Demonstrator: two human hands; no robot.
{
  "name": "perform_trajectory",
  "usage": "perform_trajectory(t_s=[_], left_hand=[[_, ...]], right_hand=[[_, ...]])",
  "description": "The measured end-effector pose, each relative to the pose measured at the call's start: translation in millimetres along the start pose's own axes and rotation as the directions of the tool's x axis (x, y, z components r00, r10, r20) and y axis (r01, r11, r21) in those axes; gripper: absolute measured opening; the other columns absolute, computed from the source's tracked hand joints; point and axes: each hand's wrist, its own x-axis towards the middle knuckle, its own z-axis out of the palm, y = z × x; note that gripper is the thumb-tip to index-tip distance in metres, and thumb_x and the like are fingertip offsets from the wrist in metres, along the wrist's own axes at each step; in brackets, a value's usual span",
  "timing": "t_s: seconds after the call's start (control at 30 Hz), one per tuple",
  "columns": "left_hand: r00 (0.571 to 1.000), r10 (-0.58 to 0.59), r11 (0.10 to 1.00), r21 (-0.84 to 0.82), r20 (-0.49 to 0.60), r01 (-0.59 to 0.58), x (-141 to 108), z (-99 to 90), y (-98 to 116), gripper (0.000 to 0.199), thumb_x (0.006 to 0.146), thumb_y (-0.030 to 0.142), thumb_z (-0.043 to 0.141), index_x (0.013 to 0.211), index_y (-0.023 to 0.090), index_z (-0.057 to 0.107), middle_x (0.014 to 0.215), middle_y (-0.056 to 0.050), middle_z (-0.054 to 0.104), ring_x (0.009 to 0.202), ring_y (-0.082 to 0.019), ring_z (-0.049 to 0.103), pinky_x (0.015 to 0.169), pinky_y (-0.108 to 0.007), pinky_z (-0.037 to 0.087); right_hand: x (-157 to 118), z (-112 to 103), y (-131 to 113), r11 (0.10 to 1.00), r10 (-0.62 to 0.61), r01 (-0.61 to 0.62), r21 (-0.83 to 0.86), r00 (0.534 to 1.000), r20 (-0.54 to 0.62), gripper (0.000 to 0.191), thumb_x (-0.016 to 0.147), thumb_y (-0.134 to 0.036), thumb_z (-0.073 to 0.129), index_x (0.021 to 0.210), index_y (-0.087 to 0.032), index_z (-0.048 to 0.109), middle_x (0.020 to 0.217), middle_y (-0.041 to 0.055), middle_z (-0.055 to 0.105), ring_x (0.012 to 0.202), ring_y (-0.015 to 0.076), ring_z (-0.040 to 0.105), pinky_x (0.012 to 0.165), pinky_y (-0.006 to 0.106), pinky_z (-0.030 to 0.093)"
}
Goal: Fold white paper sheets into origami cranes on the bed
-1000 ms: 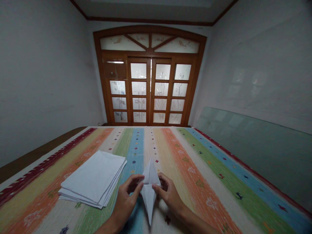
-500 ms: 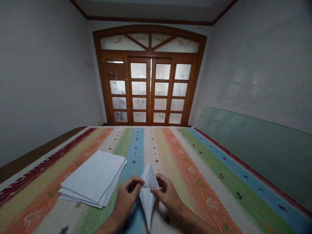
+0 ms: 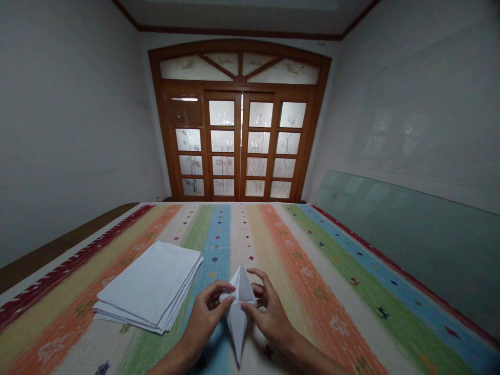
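A folded white paper model (image 3: 238,312), long and pointed at both ends like an origami bird base, is held above the striped cloth in front of me. My left hand (image 3: 205,315) pinches its left flap between thumb and fingers. My right hand (image 3: 269,312) grips the right side, with the thumb pressing near the middle fold. Its fingers curl behind the paper and are partly hidden. To the left of my left hand lies a stack of folded white paper sheets (image 3: 148,286), not touching either hand.
A multicoloured striped cloth (image 3: 312,260) covers the wide surface under my hands. A pale green glass pane (image 3: 406,245) leans along the right wall. Wooden-framed double doors with frosted panes (image 3: 238,146) stand beyond the far edge.
The paper model's upper point sits a little lower and the model looks slightly shorter. My right hand's fingers have spread wider. The paper stack has not moved.
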Motion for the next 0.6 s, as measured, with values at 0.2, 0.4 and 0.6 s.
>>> perform_trajectory(t_s=[0.2, 0.4, 0.6], left_hand=[[1.000, -0.018, 1.000, -0.011, -0.019, 0.018, -0.7, -0.7, 2.2, 0.033, 0.072, 0.046, 0.082, 0.085, 0.018, 0.074, 0.081, -0.005, 0.076, 0.074, -0.023, 0.069, 0.065, -0.026, 0.051], [0.999, 0.038, 0.999, 0.001, 0.003, -0.038, -2.6, -4.4, 2.9, 0.031, 0.072, 0.043, 0.082, 0.089, 0.017, 0.079, 0.089, -0.008, 0.078, 0.086, -0.027, 0.070, 0.076, -0.030, 0.055], [0.995, 0.046, 0.993, 0.106, 0.087, -0.055, -5.7, -5.7, 0.9, 0.035, 0.077, 0.041, 0.079, 0.103, 0.018, 0.081, 0.092, -0.009, 0.080, 0.081, -0.025, 0.072, 0.078, -0.033, 0.058]], right_hand=[[-4.8, -1.1, 0.6, 0.992, -0.048, 0.053, -0.118, 0.998, 0.046, 0.056, 0.085, -0.027, 0.071, 0.134, -0.027, 0.044, 0.096, 0.0045, 0.074, 0.079, 0.0198, 0.069, 0.061, 0.026, 0.048], [-1.4, -0.7, -3.0, 0.999, -0.004, 0.003, -0.053, 1.000, -0.010, 0.052, 0.084, -0.033, 0.073, 0.129, -0.026, 0.047, 0.097, 0.0063, 0.074, 0.084, 0.0230, 0.072, 0.063, 0.028, 0.050], [3.2, -0.8, -0.5, 0.994, 0.036, -0.033, 0.105, 0.999, -0.029, 0.059, 0.081, -0.042, 0.078, 0.128, -0.027, 0.046, 0.096, 0.0052, 0.073, 0.081, 0.0221, 0.073, 0.063, 0.028, 0.054]])
